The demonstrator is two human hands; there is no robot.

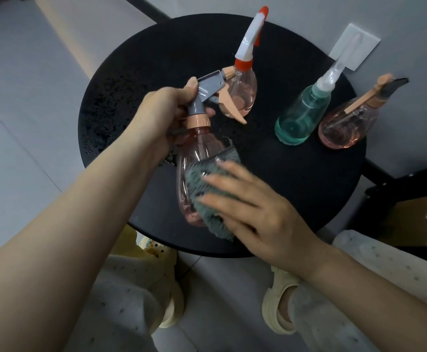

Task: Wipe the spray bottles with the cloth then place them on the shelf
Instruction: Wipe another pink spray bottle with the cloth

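The left hand (164,115) grips the grey neck of a pink spray bottle (194,168), held tilted above the round black surface (296,179). The right hand (253,207) presses a grey cloth (207,189) flat against the bottle's side, fingers nearly straight. Beyond the hands stand three more bottles: a pink one with a white-and-red sprayer (244,90), a teal one (301,115) and another pink one (349,125) farthest right.

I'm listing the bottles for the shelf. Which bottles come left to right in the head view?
Held pink bottle with grey trigger → pink bottle with orange-white sprayer → green bottle → pink bottle with black-tipped sprayer.
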